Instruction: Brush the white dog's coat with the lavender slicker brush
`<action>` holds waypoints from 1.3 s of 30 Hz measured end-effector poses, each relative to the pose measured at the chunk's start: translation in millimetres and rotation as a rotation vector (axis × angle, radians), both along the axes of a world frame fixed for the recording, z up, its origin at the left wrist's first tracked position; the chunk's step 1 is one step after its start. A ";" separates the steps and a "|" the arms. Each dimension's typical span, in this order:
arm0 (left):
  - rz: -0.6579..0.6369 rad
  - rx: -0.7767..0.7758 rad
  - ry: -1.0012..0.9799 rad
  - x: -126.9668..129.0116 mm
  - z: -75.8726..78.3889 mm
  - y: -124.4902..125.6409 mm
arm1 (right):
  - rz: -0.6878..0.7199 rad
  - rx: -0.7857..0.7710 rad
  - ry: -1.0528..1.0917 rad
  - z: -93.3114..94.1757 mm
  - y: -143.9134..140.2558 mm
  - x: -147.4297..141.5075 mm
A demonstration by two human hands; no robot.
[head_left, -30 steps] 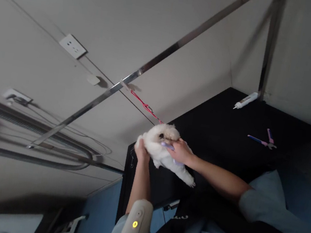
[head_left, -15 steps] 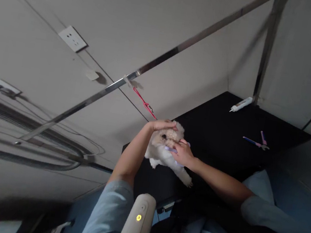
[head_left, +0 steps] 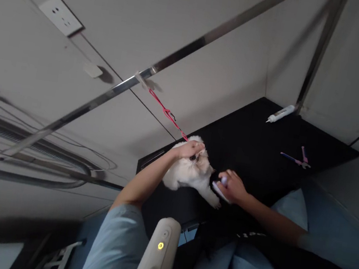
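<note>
A small white dog [head_left: 190, 175] with a fluffy, woolly coat stands at the near edge of a matte black tabletop [head_left: 260, 142], close to its 9 o'clock corner. The left hand [head_left: 191, 149] lies over the top of the dog's head, fingers curled down into the fur around the muzzle, holding the head. A thin red leash [head_left: 166, 112] runs taut from the dog's neck toward 11 o'clock, up to a clip on a polished, square-section metal bar [head_left: 111, 92] that slants across the pale wall.

The right hand [head_left: 233, 187] sits at 3 o'clock of the dog, just beside its outstretched front paw, fingers wrapped around a pale lilac, flat-bodied brush [head_left: 220, 187]; its exact shape is too blurred to tell. Both forearms come out of light blue sleeves of soft cloth.

Farther back on the tabletop, toward 1 o'clock, lies a slim white tube [head_left: 280, 114] with a tapered tip, at the foot of an upright metal post [head_left: 318, 52]. Toward 2 o'clock lie plier-shaped clippers [head_left: 296, 158] with pink and blue handles, well apart from the dog.

At 6 o'clock, close to the camera, rises a smooth, rounded cream plastic device [head_left: 156, 258] with a small glowing yellow light. A rectangular white socket plate [head_left: 60, 15] sits on the wall toward 10 o'clock.
</note>
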State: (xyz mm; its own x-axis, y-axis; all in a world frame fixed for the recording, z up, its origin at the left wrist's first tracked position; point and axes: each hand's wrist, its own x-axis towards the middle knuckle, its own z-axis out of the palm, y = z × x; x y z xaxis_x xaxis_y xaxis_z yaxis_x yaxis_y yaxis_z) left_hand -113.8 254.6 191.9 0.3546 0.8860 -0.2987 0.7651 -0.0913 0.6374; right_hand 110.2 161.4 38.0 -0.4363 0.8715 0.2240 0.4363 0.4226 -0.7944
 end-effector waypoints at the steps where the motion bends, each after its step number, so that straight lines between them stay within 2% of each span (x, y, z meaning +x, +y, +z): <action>1: -0.007 0.017 -0.005 -0.4 -2.0 0.0 | 0.040 -0.138 -0.061 -11.9 -14.4 7.4; 4: -0.016 0.058 -0.033 1.5 -3.5 -2.0 | 0.289 -0.553 -0.064 -38.4 -54.7 25.1; 6: -0.026 0.067 -0.041 3.9 -1.8 -5.2 | 0.504 -0.706 0.065 -39.7 -69.9 34.8; 8: -0.036 0.069 -0.025 5.8 0.3 -9.1 | 0.721 -0.768 0.187 -26.0 -72.1 43.2; 10: -0.045 0.072 -0.003 6.3 1.2 -12.8 | 0.914 -0.820 0.270 -2.2 -65.0 47.6; 13: -0.043 0.084 -0.010 4.5 0.1 -16.7 | 1.105 -0.971 0.414 35.6 -50.7 36.9; 14: -0.036 0.093 -0.023 3.4 -0.6 -17.5 | 1.098 -0.989 0.474 45.4 -46.9 27.2; 15: -0.026 0.103 -0.040 2.1 -1.2 -18.3 | 1.028 -0.971 0.533 52.8 -43.9 14.8; 17: -0.009 0.115 -0.072 -0.6 -2.4 -20.1 | 0.722 -0.840 0.643 59.5 -40.4 -15.7; 19: 0.007 0.127 -0.099 -3.3 -3.2 -22.9 | 0.382 -0.705 0.735 54.9 -41.3 -46.3; 21: 0.006 0.136 -0.108 -5.7 -3.8 -26.5 | 0.192 -0.692 0.804 41.4 -48.6 -68.4; 24: -0.027 0.147 -0.119 -9.2 -4.8 -31.1 | 0.186 -0.846 0.810 19.0 -69.3 -78.7; 27: -0.023 0.170 -0.163 -13.9 -6.1 -31.5 | 0.275 -0.988 0.724 16.8 -82.7 -73.7; 29: -0.011 0.176 -0.181 -17.1 -7.1 -30.4 | 0.274 -0.948 0.753 27.9 -78.6 -72.4; 31: -0.017 0.159 -0.185 -19.4 -8.2 -30.0 | 0.202 -0.827 0.859 39.3 -69.1 -75.3; 33: -0.028 0.151 -0.188 -20.2 -9.3 -31.2 | 0.155 -0.772 0.904 41.5 -64.6 -80.2; 35: -0.022 0.164 -0.195 -20.4 -10.2 -33.2 | 0.173 -0.869 0.839 32.6 -70.8 -83.2; 38: -0.008 0.176 -0.204 -21.0 -11.0 -35.2 | 0.273 -1.135 0.648 15.6 -86.3 -80.5; 39: -0.008 0.168 -0.208 -21.4 -11.0 -35.4 | 0.312 -1.172 0.626 14.0 -87.7 -78.3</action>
State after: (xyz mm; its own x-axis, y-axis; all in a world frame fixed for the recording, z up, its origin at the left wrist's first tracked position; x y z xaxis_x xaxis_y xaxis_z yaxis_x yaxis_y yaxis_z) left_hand -135.1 219.2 181.0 0.4004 0.9138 -0.0676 0.6182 -0.2149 0.7561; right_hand 31.9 73.7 52.0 -0.7477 0.5699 -0.3408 -0.1142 -0.6159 -0.7795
